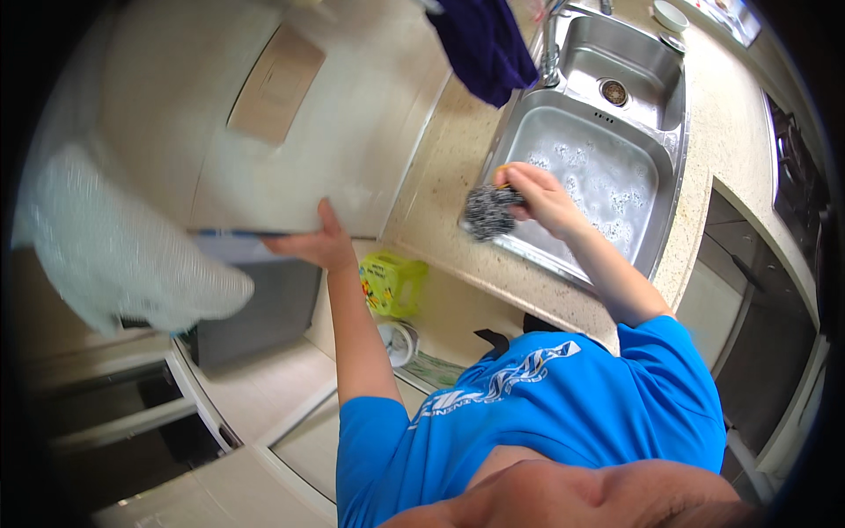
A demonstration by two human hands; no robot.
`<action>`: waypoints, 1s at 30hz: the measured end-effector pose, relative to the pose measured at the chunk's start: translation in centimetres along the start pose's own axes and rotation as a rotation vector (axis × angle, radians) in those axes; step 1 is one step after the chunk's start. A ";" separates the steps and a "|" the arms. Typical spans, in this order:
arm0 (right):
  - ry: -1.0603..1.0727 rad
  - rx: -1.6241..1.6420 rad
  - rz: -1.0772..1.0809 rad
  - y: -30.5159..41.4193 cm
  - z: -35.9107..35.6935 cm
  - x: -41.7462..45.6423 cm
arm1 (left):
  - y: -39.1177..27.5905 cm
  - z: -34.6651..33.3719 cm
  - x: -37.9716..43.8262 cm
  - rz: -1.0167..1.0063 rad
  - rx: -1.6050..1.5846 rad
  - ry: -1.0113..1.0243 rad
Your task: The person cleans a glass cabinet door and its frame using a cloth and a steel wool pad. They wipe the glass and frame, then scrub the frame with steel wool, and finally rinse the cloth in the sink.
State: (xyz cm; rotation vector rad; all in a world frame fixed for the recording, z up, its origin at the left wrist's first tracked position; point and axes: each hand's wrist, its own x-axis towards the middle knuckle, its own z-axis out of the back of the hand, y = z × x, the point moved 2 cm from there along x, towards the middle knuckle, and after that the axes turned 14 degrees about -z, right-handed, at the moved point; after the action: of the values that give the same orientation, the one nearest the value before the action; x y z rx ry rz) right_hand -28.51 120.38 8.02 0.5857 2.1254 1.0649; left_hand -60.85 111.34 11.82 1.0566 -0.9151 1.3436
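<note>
My right hand (542,198) grips a dark grey-and-white mesh scrubber (490,212) with a yellow-orange loop. They are blurred, over the near left edge of a stainless-steel sink basin (653,218). Water with patches of white foam lies in this basin. Away to the left, my left hand (315,243) is stretched out with its thumb raised apart from the fingers. Its fingers lie along the top edge of a grey box-like unit (257,317), against the pale tiled wall (370,119). Whether they press on that edge is unclear.
A metal faucet (549,56) stands beside a dark purple cloth (485,49). The second basin (581,49) has a drain. A white bowl (671,16) and a gas stove (792,148) are rightward. Bubble wrap (145,244) bulges at left; a green plastic container (389,284) sits below the counter (455,244).
</note>
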 end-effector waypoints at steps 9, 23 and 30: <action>0.286 -0.254 -0.061 -6.8 -11.0 0.4 | -12.2 10.9 -8.1 0.913 -1.180 0.532; -0.522 -1.422 0.267 -5.4 -10.7 9.8 | -4.8 30.5 -20.3 1.631 -1.437 -0.330; 0.629 -1.100 0.397 -22.1 -31.8 -6.7 | -6.8 38.0 -25.0 1.747 -1.166 -0.369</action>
State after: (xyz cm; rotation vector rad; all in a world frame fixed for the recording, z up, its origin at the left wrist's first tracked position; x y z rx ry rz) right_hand -49.50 87.23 6.11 0.1051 1.4811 2.6112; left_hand -52.36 68.06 -1.31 -0.7634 -2.6978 1.3270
